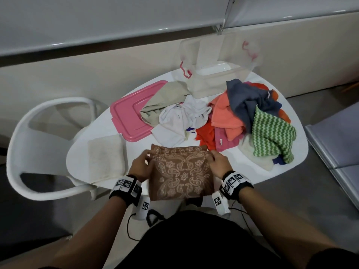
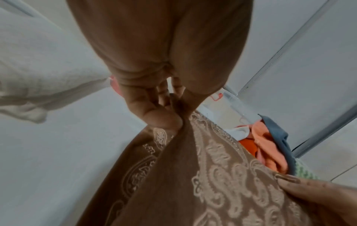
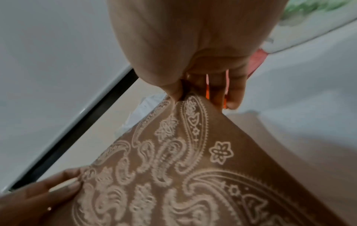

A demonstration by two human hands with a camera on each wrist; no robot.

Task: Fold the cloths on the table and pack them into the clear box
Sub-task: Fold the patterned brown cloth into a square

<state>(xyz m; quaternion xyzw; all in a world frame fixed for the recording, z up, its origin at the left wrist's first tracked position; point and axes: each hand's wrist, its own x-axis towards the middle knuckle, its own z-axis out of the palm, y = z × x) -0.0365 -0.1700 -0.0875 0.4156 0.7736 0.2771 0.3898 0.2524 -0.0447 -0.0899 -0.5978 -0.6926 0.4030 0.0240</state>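
Brown paisley cloth point(image 1: 181, 171) pinched by left hand point(image 1: 140, 166) & right hand point(image 1: 219, 164), clear box point(image 1: 217, 74) head-view only

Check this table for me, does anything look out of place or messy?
Mostly the unfolded heap: cloths lie crumpled mid-table, and a beige cloth drapes over the pink lid. The clear box looks empty. Both hands pinch the brown paisley cloth, which hangs over the table edge.
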